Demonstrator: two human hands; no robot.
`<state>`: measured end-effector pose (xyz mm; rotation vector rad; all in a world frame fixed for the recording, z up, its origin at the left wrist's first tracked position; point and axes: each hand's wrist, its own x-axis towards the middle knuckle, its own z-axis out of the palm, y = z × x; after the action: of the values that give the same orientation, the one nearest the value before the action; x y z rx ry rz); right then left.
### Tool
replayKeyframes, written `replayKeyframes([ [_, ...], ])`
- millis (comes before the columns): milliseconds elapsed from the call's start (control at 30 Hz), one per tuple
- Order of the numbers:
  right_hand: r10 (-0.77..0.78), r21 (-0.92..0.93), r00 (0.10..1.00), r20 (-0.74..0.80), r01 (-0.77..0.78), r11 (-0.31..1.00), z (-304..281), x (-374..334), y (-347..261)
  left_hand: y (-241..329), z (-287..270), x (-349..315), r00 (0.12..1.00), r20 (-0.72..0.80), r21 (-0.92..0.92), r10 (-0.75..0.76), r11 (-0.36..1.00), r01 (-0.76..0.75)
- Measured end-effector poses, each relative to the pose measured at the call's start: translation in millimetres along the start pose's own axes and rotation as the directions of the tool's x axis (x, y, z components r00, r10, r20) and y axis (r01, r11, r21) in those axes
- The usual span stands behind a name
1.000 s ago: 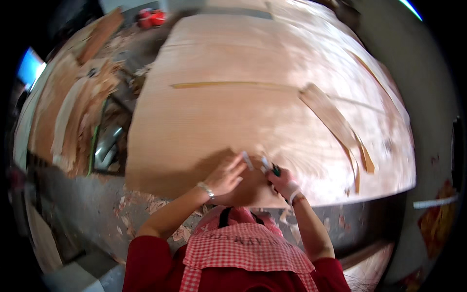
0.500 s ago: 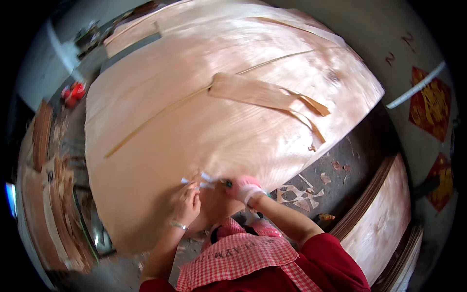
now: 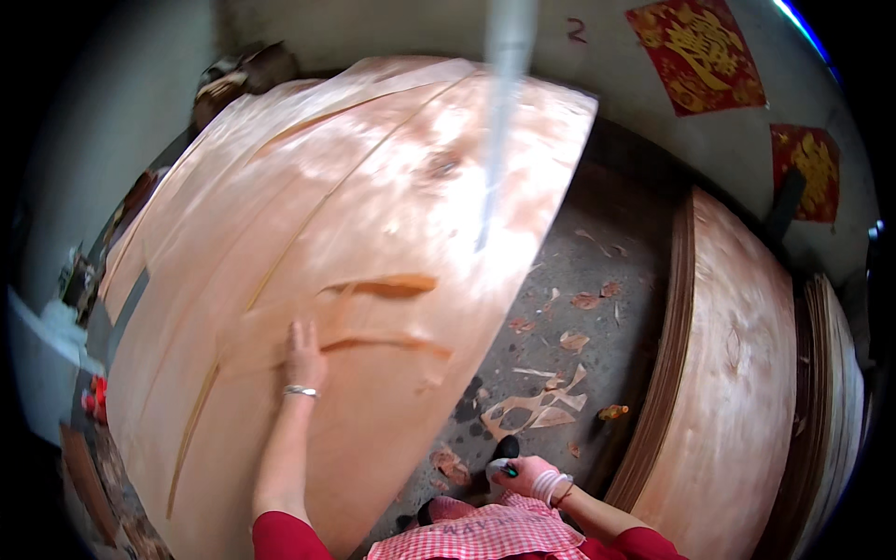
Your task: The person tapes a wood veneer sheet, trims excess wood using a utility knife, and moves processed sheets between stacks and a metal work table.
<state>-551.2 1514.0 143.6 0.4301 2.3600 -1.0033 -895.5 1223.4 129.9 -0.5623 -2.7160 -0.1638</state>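
My left hand (image 3: 306,357), bare with a silver band at the wrist, lies with fingers stretched out on the broad pale wood veneer sheet (image 3: 364,439). Under and beside its fingertips is a loose veneer strip (image 3: 397,286), split into two curled tongues at its right end. Low on the right, away from the sheet, my right hand (image 3: 534,474) wears a light pink and white glove. Its fingers are closed around a small tool (image 3: 509,470) with a green and dark handle; most of the tool is hidden, so its kind is unclear.
Stacked veneer sheets (image 3: 728,373) stand along the right. Veneer scraps (image 3: 537,411) and a small yellow-orange object (image 3: 613,412) lie on the grey floor (image 3: 597,327). A long thin strip (image 3: 322,201) crosses the large sheet. Red and gold posters (image 3: 700,56) hang on the wall.
My view has swung right. My left hand has left the small white pieces near the sheet's front edge and reached forward to the split strip. My right hand has moved off the sheet.
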Motion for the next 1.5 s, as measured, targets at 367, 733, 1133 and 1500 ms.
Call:
replayKeyframes([
  [367,-0.664,-0.188,0.616,-0.423,0.657,0.730,-297.9,58.2,-16.8,280.9,-67.8,155.8,0.866,0.160,-0.170,0.475,0.877,-0.450],
  [733,-0.533,-0.533,0.838,-0.115,0.401,0.745,-469.8,205.3,-46.2,327.2,-58.4,249.3,0.830,0.390,-0.630,0.399,0.773,-0.076],
  [1133,-0.771,-0.734,0.565,-0.296,0.381,0.561,-611.7,429.0,-130.2,261.8,-8.9,383.2,0.999,0.007,-0.126,-0.043,0.991,0.043],
  [1500,-0.923,-0.836,0.349,0.163,0.546,0.058,-609.8,555.9,-135.3,269.6,105.0,377.4,0.979,-0.127,0.026,-0.158,0.986,0.163],
])
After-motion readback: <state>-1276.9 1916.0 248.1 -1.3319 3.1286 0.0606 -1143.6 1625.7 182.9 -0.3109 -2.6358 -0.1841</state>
